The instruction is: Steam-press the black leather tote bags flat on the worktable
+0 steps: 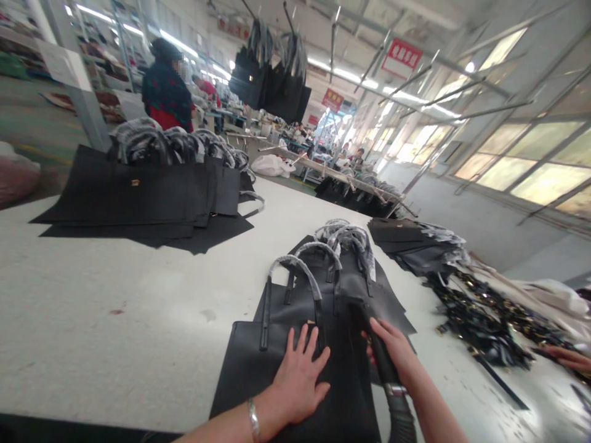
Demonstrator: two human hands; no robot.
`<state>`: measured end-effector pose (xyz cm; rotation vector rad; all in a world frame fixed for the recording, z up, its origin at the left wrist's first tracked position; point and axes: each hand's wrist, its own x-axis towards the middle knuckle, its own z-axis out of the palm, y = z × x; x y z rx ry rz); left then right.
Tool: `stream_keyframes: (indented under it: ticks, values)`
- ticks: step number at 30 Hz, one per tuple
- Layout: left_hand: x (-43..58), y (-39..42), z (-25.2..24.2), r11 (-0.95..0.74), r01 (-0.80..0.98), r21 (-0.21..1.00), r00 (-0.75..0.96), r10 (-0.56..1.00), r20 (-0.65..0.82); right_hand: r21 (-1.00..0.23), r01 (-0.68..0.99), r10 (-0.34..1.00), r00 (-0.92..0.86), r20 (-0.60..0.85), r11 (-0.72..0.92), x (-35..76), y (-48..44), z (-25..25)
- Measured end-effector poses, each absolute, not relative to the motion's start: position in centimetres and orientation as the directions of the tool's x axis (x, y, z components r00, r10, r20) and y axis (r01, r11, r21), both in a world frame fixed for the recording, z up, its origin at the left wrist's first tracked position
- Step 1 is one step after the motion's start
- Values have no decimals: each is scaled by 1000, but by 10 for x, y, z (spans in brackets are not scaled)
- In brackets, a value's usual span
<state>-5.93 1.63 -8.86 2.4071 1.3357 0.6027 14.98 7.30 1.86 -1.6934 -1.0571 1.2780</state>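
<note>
My left hand [301, 375] lies flat with spread fingers on a black handbag [249, 363] near the table's front edge. The bag lies on its side panel, its handle [295, 261] wrapped in clear plastic and pointing away from me. In my right hand [392, 347] is a black hose nozzle [379, 354], its tip over the right part of the bag. A metal clamp [396, 389] joins it to a ribbed hose [401, 421] below. Beyond the bag, more black bags [378, 283] with plastic-wrapped handles overlap in a pile.
A large stack of black bags [106, 191] stands on the left of the white table [138, 307]. Flat black pieces [406, 240] and a heap of black straps with gold hardware [480, 326] lie right. Another person's hand [567, 357] is at the right edge. Bags [272, 80] hang overhead.
</note>
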Motion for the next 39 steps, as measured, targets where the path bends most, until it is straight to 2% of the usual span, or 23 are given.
stream_keyframes:
  ticks: [6, 9, 12, 16, 22, 26, 32, 39]
  values:
    - [-59, 18, -91, -510, 705, 493, 472, 856, 210, -903, 141, 911, 139, -388, -406, 159, 97, 19]
    - [-60, 18, -90, -505, 705, 498, 468, 859, 207, -919, 124, 921, 171, -351, -373, 168, 106, 23]
    - [-59, 18, -90, -508, 711, 487, 467, 858, 214, -926, 127, 922, 213, -323, -354, 177, 102, 25]
    - [-58, 18, -92, -516, 729, 449, 465, 855, 228, -920, 128, 920, 181, -347, -372, 177, 96, 18]
    - [-58, 20, -93, -524, 746, 411, 466, 852, 241, -950, 139, 927, 295, -230, -279, 176, 107, 30]
    - [-56, 16, -89, -528, 760, 378, 470, 849, 242, -922, 154, 929, 170, -330, -356, 172, 68, 43]
    - [-40, -3, -93, -573, 751, 330, 503, 819, 277, -793, 257, 810, -59, -584, -553, 146, 0, 19]
    - [-32, -18, -99, -627, 736, 256, 549, 774, 316, -790, 303, 809, -90, -581, -534, 123, 13, 7]
